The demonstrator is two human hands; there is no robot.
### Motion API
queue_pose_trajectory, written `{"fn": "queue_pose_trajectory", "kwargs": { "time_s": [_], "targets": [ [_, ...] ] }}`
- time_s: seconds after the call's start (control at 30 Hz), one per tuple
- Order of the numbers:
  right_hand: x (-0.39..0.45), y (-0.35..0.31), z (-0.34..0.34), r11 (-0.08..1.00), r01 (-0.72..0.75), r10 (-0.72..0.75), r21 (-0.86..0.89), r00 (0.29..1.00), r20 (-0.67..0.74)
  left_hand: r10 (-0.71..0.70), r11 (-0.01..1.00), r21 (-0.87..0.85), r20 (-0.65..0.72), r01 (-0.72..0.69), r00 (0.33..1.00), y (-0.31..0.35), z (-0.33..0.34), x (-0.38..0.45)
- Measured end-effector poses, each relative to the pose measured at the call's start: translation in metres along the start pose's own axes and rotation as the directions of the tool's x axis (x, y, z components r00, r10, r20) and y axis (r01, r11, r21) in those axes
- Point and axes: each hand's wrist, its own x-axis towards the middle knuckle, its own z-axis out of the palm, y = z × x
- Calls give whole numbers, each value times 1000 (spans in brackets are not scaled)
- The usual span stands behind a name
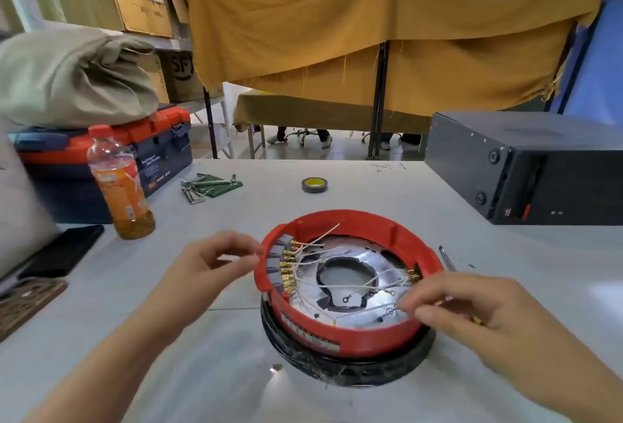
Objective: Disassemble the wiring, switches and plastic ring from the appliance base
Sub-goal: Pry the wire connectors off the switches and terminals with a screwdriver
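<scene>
Done: several white wires (340, 262) hang loose inside red ring (340, 217).
Left: switches (281, 266), ring still mounted.
Hands: left hand (215, 264) fingers pinched, contents unclear; right hand (472, 304) pinches a wire.

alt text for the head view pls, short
Two bare hands work on a red plastic ring holding white wires, set on a black base on a grey table. The left hand pinches at the ring's left edge; the right hand fingers wires inside.
</scene>
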Motion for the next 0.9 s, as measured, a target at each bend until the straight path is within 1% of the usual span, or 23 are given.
{"fn": "queue_pose_trajectory", "kwargs": {
  "time_s": [0.03,0.07,0.13,0.27,0.4,0.53,0.67,0.8,0.9],
  "targets": [
    [14,3,0,999,34,-34,-10,999,-11,14,997,70,-29,-12,999,-3,2,14],
    [27,2,0,999,34,-34,-18,999,-26,-2,990,140,-32,7,999,-2,4,25],
    [57,5,2,992,53,-53,-114,999,6,-36,968,248,23,29,999,-5,11,47],
    [109,12,12,956,68,-38,-287,994,106,-120,937,343,136,67,983,-16,19,74],
    [150,15,30,901,121,-24,-417,973,231,-130,930,363,179,57,975,-19,18,86],
    [176,18,50,849,176,-7,-497,946,324,-99,937,346,150,41,984,-23,18,84],
    [187,23,66,854,170,0,-492,945,326,-88,944,327,128,41,988,-24,21,81],
    [191,27,70,870,165,-5,-465,945,326,-87,931,364,127,36,988,-25,19,81],
    [188,31,71,877,175,-25,-448,947,320,-83,942,333,133,35,988,-27,18,79]
  ]
}}
